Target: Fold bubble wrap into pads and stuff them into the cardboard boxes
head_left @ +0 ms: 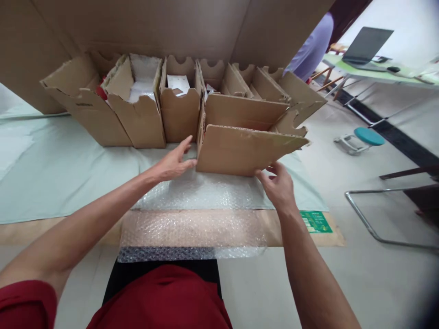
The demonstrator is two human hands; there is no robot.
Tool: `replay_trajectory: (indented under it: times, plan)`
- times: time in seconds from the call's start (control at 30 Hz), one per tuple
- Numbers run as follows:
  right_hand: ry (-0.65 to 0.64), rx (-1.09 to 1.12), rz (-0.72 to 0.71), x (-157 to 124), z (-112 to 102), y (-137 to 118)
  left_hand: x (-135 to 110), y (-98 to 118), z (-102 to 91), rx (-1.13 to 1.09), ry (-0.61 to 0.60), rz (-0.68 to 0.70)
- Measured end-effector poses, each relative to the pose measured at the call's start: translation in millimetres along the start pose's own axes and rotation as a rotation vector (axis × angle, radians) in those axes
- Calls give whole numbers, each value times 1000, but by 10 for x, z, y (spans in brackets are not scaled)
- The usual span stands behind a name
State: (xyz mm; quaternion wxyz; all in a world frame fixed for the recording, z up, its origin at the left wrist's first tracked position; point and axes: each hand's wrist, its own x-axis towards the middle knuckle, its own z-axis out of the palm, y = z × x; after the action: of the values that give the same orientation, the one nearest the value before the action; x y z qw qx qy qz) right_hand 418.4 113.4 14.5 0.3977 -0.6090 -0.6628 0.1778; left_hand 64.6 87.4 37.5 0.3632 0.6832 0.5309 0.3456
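A brown cardboard box (236, 151), its top uncovered, stands in front of the row on the cloth-covered table, slightly askew. At its lower left corner is my left hand (174, 163), fingers stretched and apart, thumb tip close to or touching the cardboard. My right hand (278, 185) has its bent fingers and thumb at the box's lower right edge; some fingertips are hidden. Clear bubble wrap (192, 224) lies flat beneath and in front of the box, overhanging the table's front edge.
Several open cardboard bins (180, 114) stand behind and to the left, some holding white or red items. A large cardboard panel (164, 27) rises behind them. At right are a blue-topped stool (369, 136), a table with a laptop (365, 48), and a person's purple sleeve (313, 48).
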Motion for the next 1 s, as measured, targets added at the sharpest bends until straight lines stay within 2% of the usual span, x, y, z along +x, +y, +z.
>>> replay_trajectory:
  times: [0.07,0.1,0.17,0.23,0.3,0.4,0.5,0.6,0.67,0.73,0.77,0.87,0.93,1.0]
  plan:
    - [105,-81,-84,-269,-51,14,-282,-27,-266,232,-3,-182]
    - [105,-103,-146,-414,-59,1,-437,-39,-393,345,-37,-255]
    - [1,-134,-295,-680,-22,-72,-710,-63,-590,513,-135,-343]
    - [-149,-179,-439,-868,77,-189,-881,-81,-688,618,-215,-393]
    - [-283,-248,-538,-971,200,-309,-941,-91,-710,651,-275,-426]
    - [-418,-355,-593,-1016,326,-420,-911,-94,-723,562,-294,-455]
    - [-461,-414,-595,-1004,335,-434,-891,-109,-821,520,-220,-492]
    - [-456,-428,-599,-997,302,-444,-953,-164,-943,599,-163,-548]
    - [-414,-423,-601,-1005,309,-494,-1014,-227,-963,663,-53,-505]
    - [-385,-413,-610,-1020,362,-574,-1079,-313,-906,699,70,-370]
    - [-395,-409,-619,-1029,404,-614,-1118,-365,-857,703,92,-292]
    - [-484,-421,-646,-1059,548,-685,-1317,-541,-720,715,11,-144]
    - [-523,-442,-660,-1076,617,-676,-1552,-661,-714,776,-42,-159]
    - [-531,-458,-671,-1085,646,-643,-1864,-764,-796,861,-50,-219]
